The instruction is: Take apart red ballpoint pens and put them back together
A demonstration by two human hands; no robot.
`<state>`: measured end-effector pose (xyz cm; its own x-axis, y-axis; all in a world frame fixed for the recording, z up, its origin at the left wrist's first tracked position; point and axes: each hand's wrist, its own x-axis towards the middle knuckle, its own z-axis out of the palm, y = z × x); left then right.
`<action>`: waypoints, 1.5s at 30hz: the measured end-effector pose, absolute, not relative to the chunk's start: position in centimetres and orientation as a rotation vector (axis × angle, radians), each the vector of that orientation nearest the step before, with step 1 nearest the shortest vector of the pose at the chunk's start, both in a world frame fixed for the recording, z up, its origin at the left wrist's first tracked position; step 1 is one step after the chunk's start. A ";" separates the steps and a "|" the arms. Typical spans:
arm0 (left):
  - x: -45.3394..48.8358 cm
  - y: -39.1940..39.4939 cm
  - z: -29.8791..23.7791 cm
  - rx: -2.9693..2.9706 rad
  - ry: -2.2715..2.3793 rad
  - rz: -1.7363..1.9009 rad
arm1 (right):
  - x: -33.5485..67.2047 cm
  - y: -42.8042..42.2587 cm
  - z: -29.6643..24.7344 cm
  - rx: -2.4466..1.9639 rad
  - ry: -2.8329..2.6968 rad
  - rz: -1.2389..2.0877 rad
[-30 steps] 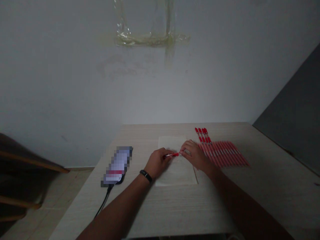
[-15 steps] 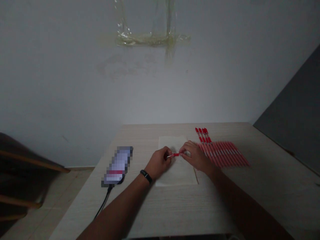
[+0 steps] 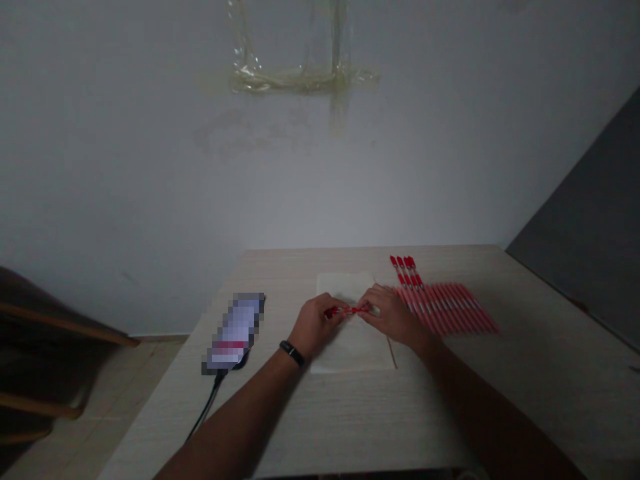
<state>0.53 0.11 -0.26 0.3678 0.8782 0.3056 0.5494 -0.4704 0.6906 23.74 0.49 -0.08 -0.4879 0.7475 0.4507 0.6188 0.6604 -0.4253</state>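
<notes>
Between my two hands is a red and clear pen point(image 3: 353, 310), lying roughly level above a pale notebook or sheet of paper point(image 3: 350, 350). My left hand point(image 3: 319, 322) pinches its left part, with some red showing between the fingers. Closed on the red right part is my right hand point(image 3: 389, 313). The fingers cover much of the pen, so I cannot tell whether its parts are fully joined. Just beyond my right hand lie several red and clear pens point(image 3: 407, 272) side by side. Next to them is a row of pink-red pens or pen-like sticks point(image 3: 453, 308).
A phone point(image 3: 235, 330) with a blurred screen lies at the left of the wooden table point(image 3: 330, 427), its black cable point(image 3: 205, 407) running toward the front edge. A wall point(image 3: 350, 193) with peeling tape point(image 3: 295, 81) rises behind. Dark furniture point(image 3: 45, 347) stands at the left.
My left hand has moved slightly right, closer to my right hand. Red now shows at the pen's left part, where a thin pale piece showed before.
</notes>
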 end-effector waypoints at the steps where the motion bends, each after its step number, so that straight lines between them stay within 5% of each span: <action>1: 0.6 0.1 -0.3 2.158 1.233 0.911 | 23.7 0.5 0.0 -1.057 -2.265 0.271; 45: 0.5 0.0 0.0 2.269 1.165 0.865 | 23.8 0.5 0.1 -1.077 -2.320 0.257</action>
